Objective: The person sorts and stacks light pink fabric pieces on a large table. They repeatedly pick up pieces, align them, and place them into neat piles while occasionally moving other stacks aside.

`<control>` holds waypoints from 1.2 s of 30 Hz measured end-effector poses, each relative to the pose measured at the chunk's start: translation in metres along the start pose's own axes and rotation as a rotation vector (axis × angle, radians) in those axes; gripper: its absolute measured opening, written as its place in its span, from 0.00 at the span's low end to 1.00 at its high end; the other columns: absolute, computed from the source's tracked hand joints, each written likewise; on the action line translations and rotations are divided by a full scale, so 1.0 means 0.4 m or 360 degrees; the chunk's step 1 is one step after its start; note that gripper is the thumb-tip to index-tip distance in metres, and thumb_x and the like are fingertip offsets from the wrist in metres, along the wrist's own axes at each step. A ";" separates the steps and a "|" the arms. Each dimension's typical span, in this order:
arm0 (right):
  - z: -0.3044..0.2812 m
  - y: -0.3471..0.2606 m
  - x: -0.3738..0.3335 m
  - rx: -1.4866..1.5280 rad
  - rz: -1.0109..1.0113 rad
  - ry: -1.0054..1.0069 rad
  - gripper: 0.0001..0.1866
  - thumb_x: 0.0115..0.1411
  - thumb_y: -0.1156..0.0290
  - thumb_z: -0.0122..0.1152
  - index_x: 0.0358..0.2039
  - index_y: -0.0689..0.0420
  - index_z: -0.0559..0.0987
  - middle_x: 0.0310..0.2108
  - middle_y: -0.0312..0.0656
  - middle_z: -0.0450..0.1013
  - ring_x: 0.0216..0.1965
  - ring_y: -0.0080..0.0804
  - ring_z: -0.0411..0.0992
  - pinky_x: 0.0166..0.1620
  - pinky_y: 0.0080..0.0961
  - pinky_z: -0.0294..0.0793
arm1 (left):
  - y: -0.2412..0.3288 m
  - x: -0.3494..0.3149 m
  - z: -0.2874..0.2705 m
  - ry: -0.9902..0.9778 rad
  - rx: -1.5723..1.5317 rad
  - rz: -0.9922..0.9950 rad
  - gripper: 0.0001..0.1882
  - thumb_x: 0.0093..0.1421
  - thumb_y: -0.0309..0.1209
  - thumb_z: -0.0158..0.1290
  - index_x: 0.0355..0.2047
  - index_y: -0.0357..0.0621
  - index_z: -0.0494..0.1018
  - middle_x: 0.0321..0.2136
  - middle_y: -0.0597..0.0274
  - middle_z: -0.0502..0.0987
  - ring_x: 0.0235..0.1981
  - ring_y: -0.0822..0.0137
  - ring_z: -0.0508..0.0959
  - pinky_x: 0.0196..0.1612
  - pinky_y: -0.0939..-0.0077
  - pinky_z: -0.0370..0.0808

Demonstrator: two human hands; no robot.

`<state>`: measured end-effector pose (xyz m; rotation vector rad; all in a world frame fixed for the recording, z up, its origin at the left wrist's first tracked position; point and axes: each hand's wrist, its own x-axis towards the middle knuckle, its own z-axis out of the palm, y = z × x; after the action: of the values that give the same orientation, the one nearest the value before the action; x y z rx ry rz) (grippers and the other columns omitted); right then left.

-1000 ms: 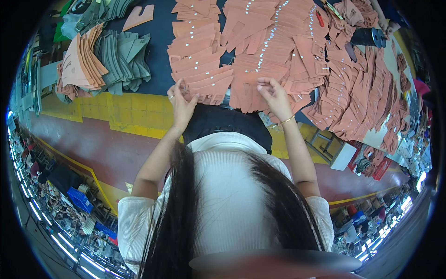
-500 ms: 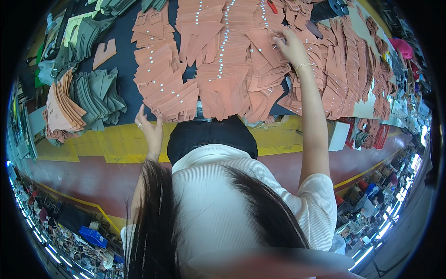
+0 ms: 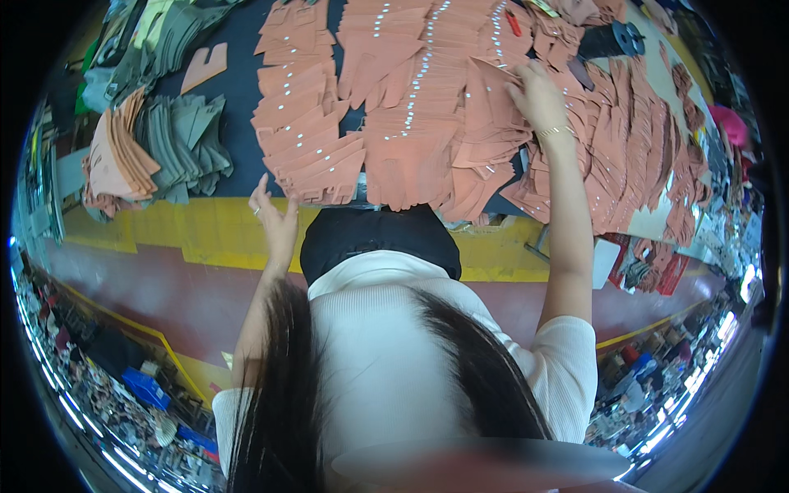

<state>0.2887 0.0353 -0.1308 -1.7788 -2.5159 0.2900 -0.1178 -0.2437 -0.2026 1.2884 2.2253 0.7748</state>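
Note:
Overlapping rows of salmon-coloured cut pieces (image 3: 403,168), flat like leather or fabric and marked with small white tags, cover the middle of the dark table. My right hand (image 3: 540,100), a bracelet at its wrist, is over the right-hand rows. Its fingers are closed on the edge of one salmon cut piece (image 3: 491,76), whose corner stands up off the pile. At the near table edge, beside the left row of salmon pieces (image 3: 308,152), my left hand (image 3: 275,220) is held with thumb and fingers apart. Nothing is in it, and a ring shows on one finger.
Grey-green cut pieces (image 3: 182,144) and a peach stack (image 3: 119,156) lie at the left, near a single notched peach piece (image 3: 205,67). Toward the back right are a black spool (image 3: 612,39) and a red-handled tool (image 3: 514,23). A red crate (image 3: 662,275) stands below the table's right side.
My right fingers have closed on a salmon piece and raised its corner. My left hand stays by the near edge, fingers still apart. The whole view has shifted slightly.

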 end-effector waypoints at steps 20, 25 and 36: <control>0.364 -0.431 -0.314 0.2249 0.0732 -0.1054 0.12 0.63 0.75 0.56 0.46 0.63 0.72 0.35 0.39 0.76 0.32 0.23 0.74 0.34 0.22 0.75 | 0.087 -0.028 0.045 -0.1091 -0.1328 -0.0822 0.18 0.67 0.38 0.49 0.52 0.40 0.69 0.42 0.62 0.78 0.39 0.70 0.79 0.40 0.77 0.78; 0.458 -0.447 -0.295 0.1745 0.0773 -0.0991 0.10 0.60 0.69 0.59 0.40 0.60 0.76 0.26 0.46 0.77 0.27 0.33 0.77 0.31 0.27 0.76 | 0.016 -0.028 0.086 -0.0842 -0.0622 -0.0522 0.14 0.65 0.35 0.53 0.44 0.37 0.73 0.33 0.62 0.80 0.32 0.71 0.80 0.33 0.80 0.76; 0.153 -0.175 -0.100 0.0810 0.0187 0.0158 0.14 0.58 0.65 0.61 0.42 0.58 0.77 0.34 0.46 0.78 0.34 0.40 0.77 0.39 0.32 0.76 | 0.051 0.025 0.024 -0.0679 0.0228 -0.0119 0.14 0.58 0.40 0.58 0.29 0.39 0.75 0.23 0.51 0.79 0.27 0.53 0.80 0.33 0.62 0.75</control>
<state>0.2282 -0.0323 -0.1755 -1.6772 -2.0281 0.7484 -0.1036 -0.2243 -0.1973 1.2858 1.9925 0.2803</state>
